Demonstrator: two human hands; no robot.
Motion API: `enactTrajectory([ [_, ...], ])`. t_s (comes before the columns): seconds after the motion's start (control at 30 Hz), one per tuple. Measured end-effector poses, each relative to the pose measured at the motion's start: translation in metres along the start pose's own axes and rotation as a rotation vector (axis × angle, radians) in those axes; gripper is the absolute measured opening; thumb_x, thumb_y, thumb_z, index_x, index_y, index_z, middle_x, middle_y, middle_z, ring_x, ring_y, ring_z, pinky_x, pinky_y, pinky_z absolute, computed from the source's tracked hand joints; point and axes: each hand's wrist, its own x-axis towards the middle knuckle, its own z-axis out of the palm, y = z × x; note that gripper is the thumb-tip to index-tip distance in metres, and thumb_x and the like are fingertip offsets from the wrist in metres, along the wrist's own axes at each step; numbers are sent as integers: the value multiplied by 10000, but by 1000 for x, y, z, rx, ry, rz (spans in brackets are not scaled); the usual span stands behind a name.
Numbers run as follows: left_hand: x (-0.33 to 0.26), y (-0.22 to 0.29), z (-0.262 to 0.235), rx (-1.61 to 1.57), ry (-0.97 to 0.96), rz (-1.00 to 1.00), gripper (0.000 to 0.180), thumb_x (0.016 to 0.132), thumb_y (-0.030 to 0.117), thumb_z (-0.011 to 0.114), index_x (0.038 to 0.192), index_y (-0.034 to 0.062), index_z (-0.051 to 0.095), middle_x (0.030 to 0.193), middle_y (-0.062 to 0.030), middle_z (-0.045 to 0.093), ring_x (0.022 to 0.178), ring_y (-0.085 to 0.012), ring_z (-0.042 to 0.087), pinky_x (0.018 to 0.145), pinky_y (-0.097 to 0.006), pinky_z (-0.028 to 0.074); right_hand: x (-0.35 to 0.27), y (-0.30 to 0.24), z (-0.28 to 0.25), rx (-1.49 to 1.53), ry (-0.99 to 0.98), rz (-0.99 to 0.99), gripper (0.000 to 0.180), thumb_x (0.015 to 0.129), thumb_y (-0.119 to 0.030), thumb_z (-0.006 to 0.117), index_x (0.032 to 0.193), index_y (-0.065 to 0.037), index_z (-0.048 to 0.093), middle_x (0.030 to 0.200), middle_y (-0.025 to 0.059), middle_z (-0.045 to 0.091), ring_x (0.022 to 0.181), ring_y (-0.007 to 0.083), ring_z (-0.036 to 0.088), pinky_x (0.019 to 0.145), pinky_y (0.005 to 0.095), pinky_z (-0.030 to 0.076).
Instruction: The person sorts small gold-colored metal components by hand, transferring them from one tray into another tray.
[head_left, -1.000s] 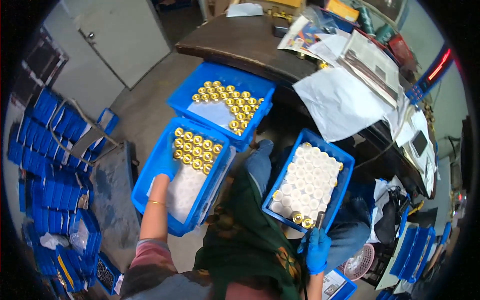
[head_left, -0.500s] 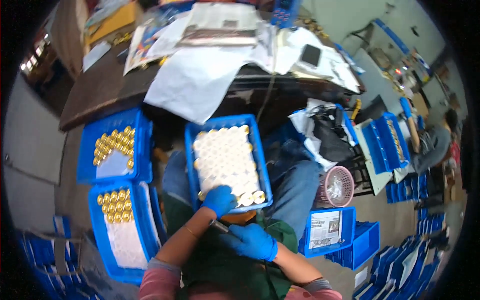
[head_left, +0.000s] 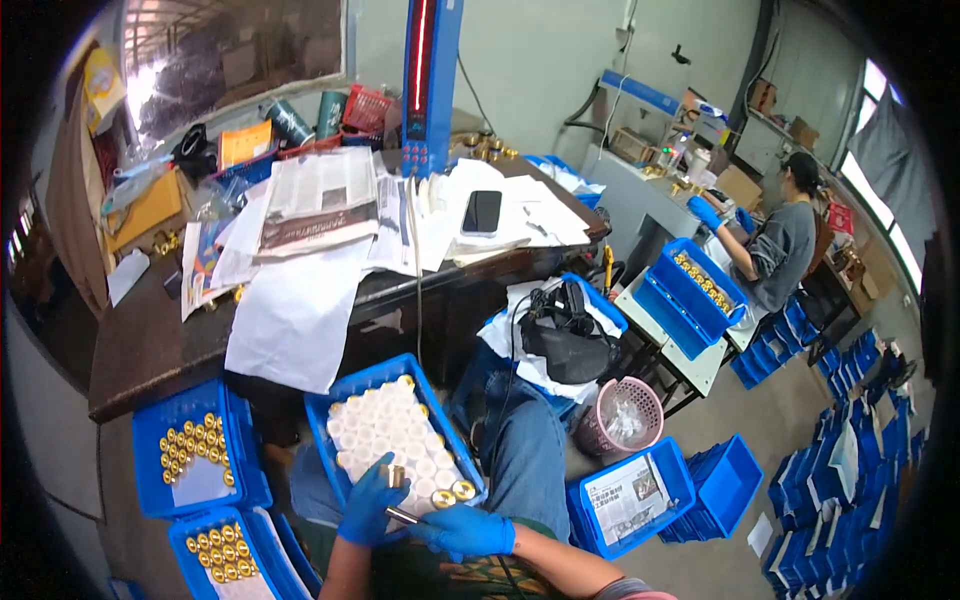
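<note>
My left hand, in a blue glove, grips a short brass-coloured cylindrical part over the near end of a blue crate. That crate lies across my lap, filled with rows of round pieces with white tops. Two gold-rimmed pieces stand uncovered in its near right corner. My right hand, gloved too, is closed around a slim metal rod-shaped tool. The tool's tip points left, close to my left hand and just below the brass part. Whether they touch, I cannot tell.
Blue crates with gold parts stand at my left. Ahead is a dark desk with papers and a phone. At right are a pink basket, a newspaper-lined crate, stacked crates and a seated person in blue gloves.
The view has tilted up and turned right. My left hand has lifted from the crate's near edge and now shows a brass part in its fingers. The rod tool stays in my right hand.
</note>
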Motion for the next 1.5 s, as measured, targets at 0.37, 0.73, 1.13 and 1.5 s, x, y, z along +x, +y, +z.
enactTrajectory([
  [0.37, 35, 73, -42, -510, 155, -417, 382, 770, -5, 541, 1148, -15, 488, 954, -106, 586, 870, -177, 567, 789, -271, 459, 11, -1, 9, 105, 257, -117, 396, 894, -400, 428, 889, -29, 566, 602, 103, 570, 490, 201, 566, 481, 310, 443],
  [0.73, 41, 107, -57, -832, 247, -616, 428, 773, 38, 555, 1188, -6, 460, 994, -105, 567, 894, -160, 549, 787, -272, 457, 15, -12, 22, -545, 836, -546, 243, 822, -326, 541, 807, -88, 582, 527, 150, 542, 446, 308, 548, 400, 389, 417],
  [1.13, 11, 38, -7, -1358, 261, -859, 498, 916, 413, 333, 1259, 52, 343, 1009, -171, 566, 946, -238, 551, 903, -392, 425, 21, 1, 30, -342, 777, -627, 349, 825, -275, 533, 1133, -110, 530, 654, 209, 574, 504, 369, 558, 462, 428, 443],
  [1.5, 57, 140, -30, -1089, 487, -662, 671, 861, 289, 535, 1378, 127, 139, 1058, -147, 516, 774, -184, 588, 680, -332, 528, 15, -6, 29, -353, 781, -593, 239, 805, -244, 563, 959, -62, 572, 581, 198, 546, 471, 356, 545, 415, 421, 422],
])
